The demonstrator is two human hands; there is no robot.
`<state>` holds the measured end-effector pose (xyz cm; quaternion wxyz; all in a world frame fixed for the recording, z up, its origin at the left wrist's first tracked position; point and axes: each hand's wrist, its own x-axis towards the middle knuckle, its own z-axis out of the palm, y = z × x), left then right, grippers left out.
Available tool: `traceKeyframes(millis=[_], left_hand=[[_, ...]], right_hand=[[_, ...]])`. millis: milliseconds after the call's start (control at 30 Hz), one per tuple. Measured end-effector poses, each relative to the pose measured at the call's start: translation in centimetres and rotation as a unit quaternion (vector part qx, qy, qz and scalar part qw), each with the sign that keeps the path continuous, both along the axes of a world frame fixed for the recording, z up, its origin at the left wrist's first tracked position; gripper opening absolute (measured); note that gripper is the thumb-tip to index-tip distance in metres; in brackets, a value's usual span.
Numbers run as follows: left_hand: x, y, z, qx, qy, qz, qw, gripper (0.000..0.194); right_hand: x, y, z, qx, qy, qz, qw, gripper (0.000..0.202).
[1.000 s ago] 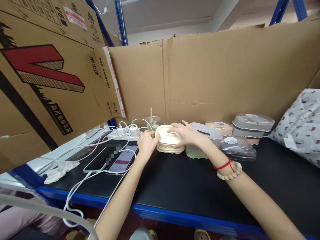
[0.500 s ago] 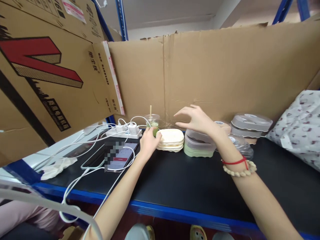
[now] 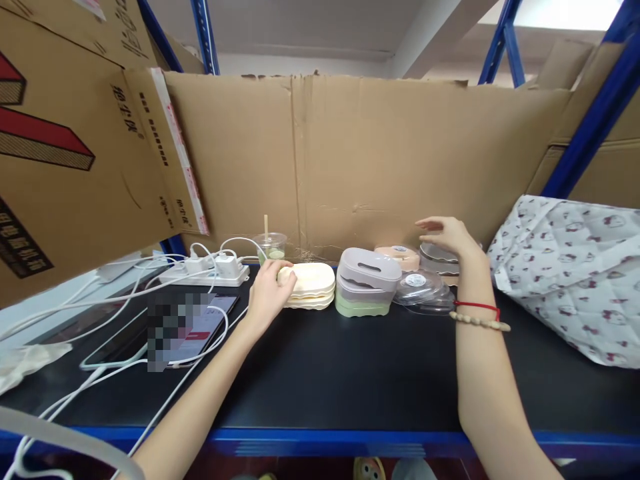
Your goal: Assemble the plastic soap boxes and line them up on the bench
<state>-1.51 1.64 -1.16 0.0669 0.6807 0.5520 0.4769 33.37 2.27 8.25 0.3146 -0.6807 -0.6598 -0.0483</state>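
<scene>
My left hand (image 3: pixel 271 291) rests at the left end of a stack of cream oval containers (image 3: pixel 314 287), its fingers bent but apart. My right hand (image 3: pixel 447 235) hovers over a stack of grey-topped containers (image 3: pixel 436 253), fingers apart and slightly curled, with nothing visible in it; it partly hides that stack. Between the hands stands a stack with grey lids (image 3: pixel 370 268) above a green base (image 3: pixel 361 307), its top lid tilted. Behind and beside it are a peach container (image 3: pixel 399 257) and clear lids (image 3: pixel 423 291).
A cup with a straw (image 3: pixel 273 245) stands behind my left hand. Phones (image 3: pixel 200 331), white cables and a power strip (image 3: pixel 175 275) lie to the left. A patterned bag (image 3: pixel 575 280) sits at the right. Cardboard (image 3: pixel 375 153) walls the back of the black tabletop (image 3: pixel 350 380).
The view has turned to the right. My right hand has moved right, from above the grey and green stack to the farther grey-topped stack. My left hand stays by the cream containers.
</scene>
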Motion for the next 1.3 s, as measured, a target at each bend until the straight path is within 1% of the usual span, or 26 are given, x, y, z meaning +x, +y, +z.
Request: traceKeyframes(millis=[100, 167, 233, 300, 367, 500, 667, 933, 1133, 1300], left_hand=[[-0.1, 0.2, -0.1, 0.019, 0.001, 0.000, 1.000, 0.020], [-0.2, 0.4, -0.1, 0.032, 0.004, 0.003, 0.999, 0.018], [-0.3, 0.5, -0.1, 0.036, 0.006, 0.011, 0.999, 0.018], [-0.3, 0.5, 0.0, 0.036, 0.005, 0.017, 0.999, 0.018], [-0.4, 0.6, 0.0, 0.038, 0.003, 0.017, 0.999, 0.018], [-0.4, 0.6, 0.0, 0.047, 0.001, 0.011, 0.999, 0.015], [-0.4, 0.7, -0.1, 0.049, -0.012, 0.015, 0.999, 0.014], [-0.6, 0.7, 0.0, 0.050, -0.029, 0.012, 0.998, 0.013], [-0.5, 0.6, 0.1, 0.053, -0.029, 0.015, 0.998, 0.012], [-0.5, 0.5, 0.2, 0.048, -0.024, 0.021, 0.998, 0.013]], right_hand=[[-0.1, 1.2, -1.3, -0.071, -0.019, 0.010, 0.997, 0.041], [-0.9, 2.1, -2.4, -0.115, -0.044, -0.003, 0.992, 0.051], [-1.9, 2.9, -3.5, -0.142, -0.066, -0.008, 0.988, 0.060], [-2.7, 3.6, -4.7, -0.149, -0.080, -0.012, 0.986, 0.062], [-3.1, 4.2, -5.6, -0.145, -0.092, -0.020, 0.985, 0.060], [-3.3, 5.0, -6.8, -0.135, -0.116, -0.042, 0.983, 0.057], [-3.3, 5.3, -7.2, -0.124, -0.134, -0.058, 0.981, 0.051], [-3.4, 4.8, -6.8, -0.113, -0.148, -0.069, 0.980, 0.047], [-4.0, 4.2, -6.3, -0.139, -0.148, -0.085, 0.975, 0.050], [-4.2, 4.2, -6.6, -0.154, -0.129, -0.098, 0.975, 0.055]])
